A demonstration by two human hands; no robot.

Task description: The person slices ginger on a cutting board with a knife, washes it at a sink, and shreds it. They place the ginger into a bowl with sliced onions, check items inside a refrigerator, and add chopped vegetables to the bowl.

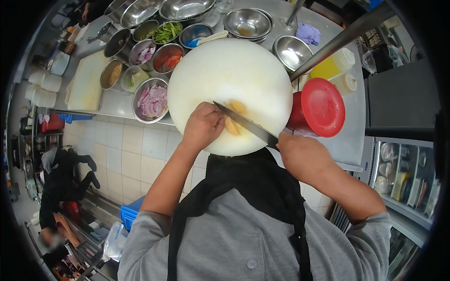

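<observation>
Grip of the right hand [303, 152] is closed around the handle of the knife [251, 125], at 4 o'clock on the round white board [215, 70]. The blade slants across the board, its tip directed toward 10 o'clock. The left hand [202, 125] is positioned at 7 to 8 o'clock, fingers curled in a narrow posture beside the blade. The fingertips adjoin the lower yellow piece [232, 127]; whether they press on it cannot be told. The upper yellow piece [238, 107] lies on the opposite side of the blade, near the board's centre.

Around the board, on the steel tabletop [349, 143], items are located as follows. At 9 o'clock, sliced purple onion [153, 99] fills a steel bowl close to the board. At 10 o'clock, a metal container holds orange-red pieces [173, 61]. Between 10 and 11 o'clock, farther out, a container holds green strips [167, 33]. At 12 o'clock to 1 o'clock, steel bowls [243, 21] are stacked. At 2 o'clock stands a single steel bowl [293, 52]. At 3 o'clock, a round red plate-like piece [323, 107] is tilted against a red container.
</observation>
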